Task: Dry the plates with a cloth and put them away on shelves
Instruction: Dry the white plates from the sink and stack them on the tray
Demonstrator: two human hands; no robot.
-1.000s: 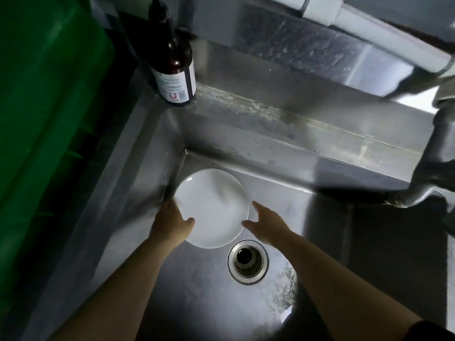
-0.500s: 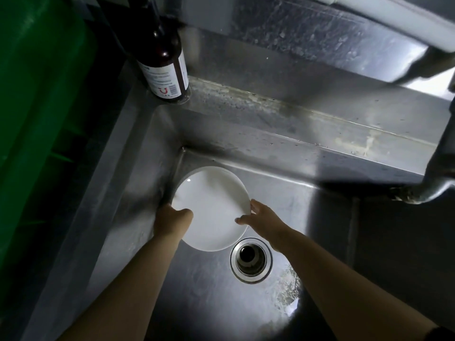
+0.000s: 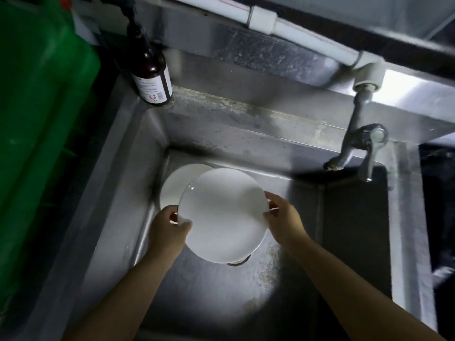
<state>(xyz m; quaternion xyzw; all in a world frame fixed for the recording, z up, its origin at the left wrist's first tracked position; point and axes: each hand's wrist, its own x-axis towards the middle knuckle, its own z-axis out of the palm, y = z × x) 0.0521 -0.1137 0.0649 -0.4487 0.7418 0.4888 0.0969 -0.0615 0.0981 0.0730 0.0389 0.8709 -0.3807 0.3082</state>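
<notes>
A white plate [image 3: 222,215] hangs lifted above the bottom of the steel sink [image 3: 258,303]. My left hand [image 3: 167,228] grips its left rim, thumb on top. At the right rim my right hand [image 3: 283,223] holds the plate, fingers curled under the edge. A second white plate [image 3: 176,183] lies behind it in the sink's far left corner, partly covered by the lifted one. No cloth is in view.
A brown pump bottle [image 3: 151,75] stands on the sink's back left ledge. A metal tap [image 3: 357,143] juts over the basin at the right, fed by a white pipe [image 3: 290,30]. A green crate [image 3: 41,114] fills the left side. The drain is mostly hidden under the lifted plate.
Both hands closed on the top plate's rims and lifted it up and to the right, uncovering a second plate beneath. The lifted plate now hides the drain.
</notes>
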